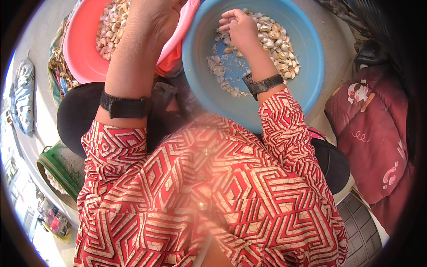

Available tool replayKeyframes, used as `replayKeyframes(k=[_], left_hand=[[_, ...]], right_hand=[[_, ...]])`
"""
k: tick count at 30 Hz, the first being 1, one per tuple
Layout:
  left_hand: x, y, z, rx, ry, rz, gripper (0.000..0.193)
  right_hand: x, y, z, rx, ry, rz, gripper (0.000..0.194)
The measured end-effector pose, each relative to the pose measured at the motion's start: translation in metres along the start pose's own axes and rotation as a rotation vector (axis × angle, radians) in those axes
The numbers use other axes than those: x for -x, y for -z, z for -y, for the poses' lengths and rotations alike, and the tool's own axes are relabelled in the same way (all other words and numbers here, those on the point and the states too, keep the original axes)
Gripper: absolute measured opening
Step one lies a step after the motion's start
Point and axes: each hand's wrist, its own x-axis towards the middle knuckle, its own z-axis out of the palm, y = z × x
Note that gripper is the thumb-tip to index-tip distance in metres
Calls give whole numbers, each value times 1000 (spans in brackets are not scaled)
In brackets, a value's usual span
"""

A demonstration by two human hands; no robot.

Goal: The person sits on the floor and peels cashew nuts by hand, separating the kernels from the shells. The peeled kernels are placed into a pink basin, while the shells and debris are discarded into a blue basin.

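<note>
A light blue plastic basin (310, 43) holds unpeeled garlic cloves (280, 50) along its right side and loose papery garlic skins (217, 68) at its left. Over the cloves is my right hand (242, 28), its fingers bent and pointing left; whether something is between them cannot be told. At the upper left, a pink plastic basin (75, 43) contains peeled garlic cloves (111, 30). My left hand (163, 20) is at that basin's right rim, partly cut off by the picture's top edge, with its fingers hidden. Black straps circle both forearms.
A green bucket (61, 167) with pale matter inside lies at the lower left. A patterned cloth sack (56, 66) stands beside the pink basin, and a light blue bag (23, 96) lies farther left. A dark red quilted cloth (370, 133) is at the right. Red plastic (170, 63) shows between the basins.
</note>
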Motion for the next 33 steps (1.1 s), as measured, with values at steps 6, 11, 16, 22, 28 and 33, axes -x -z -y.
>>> replayKeyframes(k=[6, 11, 16, 22, 28, 33], left_hand=[[-4, 2, -12, 14, -207, -241, 56], [0, -4, -12, -188, -86, -273, 50], [6, -9, -3, -155, -2, 23, 29], [8, -13, 3, -162, 133, 170, 23], [11, -15, 20, -258, 234, 193, 24], [15, -11, 27, -601, 235, 247, 27]], right_hand=[[40, -30, -90, 824, 122, 153, 32], [51, -45, -116, 844, 105, 232, 36], [54, -45, -124, 696, 92, 266, 36], [35, -24, -113, 588, -17, 169, 28], [16, 12, -49, -133, -225, 160, 29], [13, 26, 16, -381, -8, 230, 24]])
